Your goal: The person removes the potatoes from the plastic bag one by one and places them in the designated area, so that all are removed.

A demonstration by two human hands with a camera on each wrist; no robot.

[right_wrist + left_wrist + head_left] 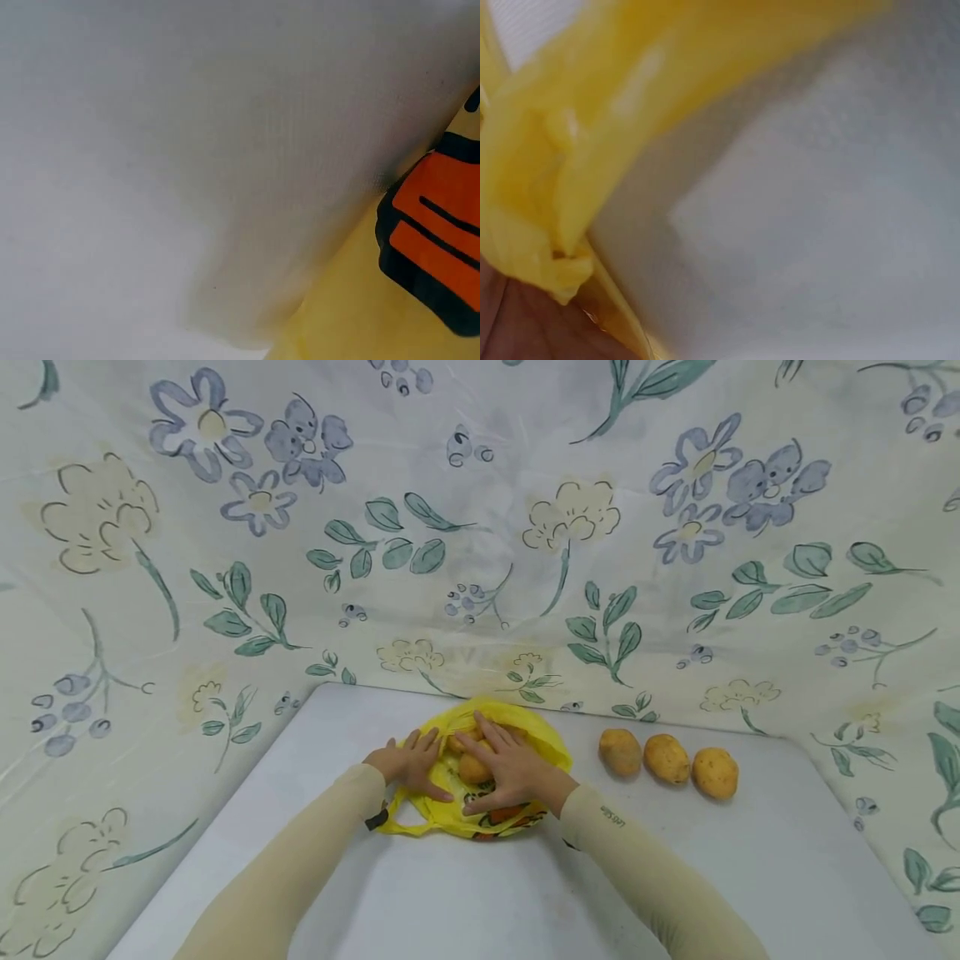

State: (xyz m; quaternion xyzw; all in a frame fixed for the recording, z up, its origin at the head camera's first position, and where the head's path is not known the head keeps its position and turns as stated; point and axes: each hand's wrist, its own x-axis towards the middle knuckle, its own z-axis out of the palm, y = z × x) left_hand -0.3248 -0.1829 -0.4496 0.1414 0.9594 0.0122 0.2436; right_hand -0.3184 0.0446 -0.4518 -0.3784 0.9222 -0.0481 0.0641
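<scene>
A yellow plastic bag [542, 727] lies spread on the white table with potatoes [474, 769] in its mouth. At the bag's left side, my left hand [415, 766] rests with fingers spread on the plastic. My right hand [517, 770] reaches over the bag from the right, its fingers splayed across the potatoes and partly covering them. Crumpled yellow plastic [592, 135] fills the upper left of the left wrist view, above part of the palm [547, 330]. An orange and black print on the bag [337, 322] shows in the right wrist view.
Three loose potatoes [666, 758] lie in a row on the table [465, 902], right of the bag. A floral cloth [480, 568] hangs behind the table and along both sides. A bag handle loop [408, 828] lies toward the front left.
</scene>
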